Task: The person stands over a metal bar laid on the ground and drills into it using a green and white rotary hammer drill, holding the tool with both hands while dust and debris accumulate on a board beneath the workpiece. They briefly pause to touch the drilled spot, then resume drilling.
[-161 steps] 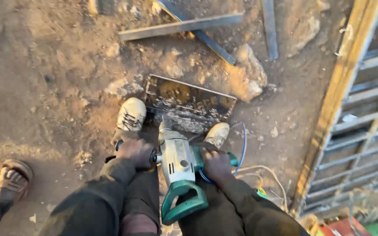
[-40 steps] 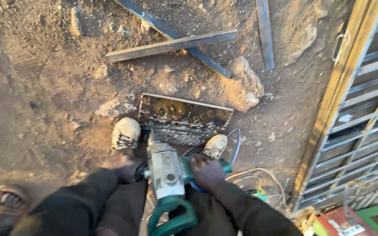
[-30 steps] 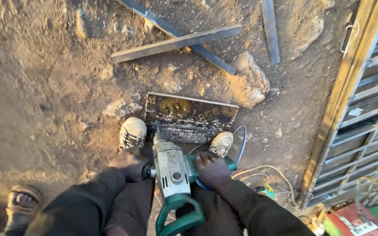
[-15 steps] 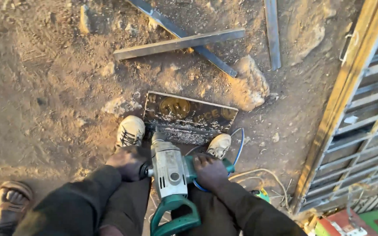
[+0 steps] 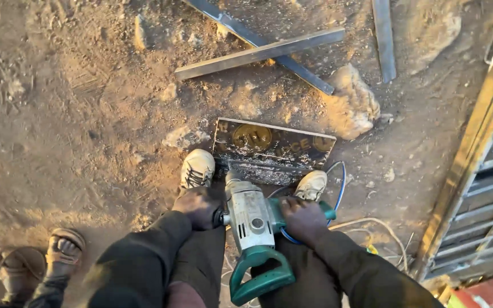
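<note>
down at the far left on the dirt, another person's sandalled foot (image 5: 64, 251) stands apart. next, the left hand (image 5: 198, 206) is clamped on the side handle of the green and grey power drill (image 5: 252, 228), which points down at the dark metal plate (image 5: 272, 145) pinned under two pale shoes. the right hand (image 5: 302, 219) is wrapped tight around the drill's other side. a metal frame (image 5: 475, 148) rises at the right.

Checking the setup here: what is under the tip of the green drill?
A dark metal plate lies on the dirt under the drill, pinned by both shoes. Grey shavings lie at the tip. The bit's contact point is hidden, as is the ground beneath the plate.
</note>
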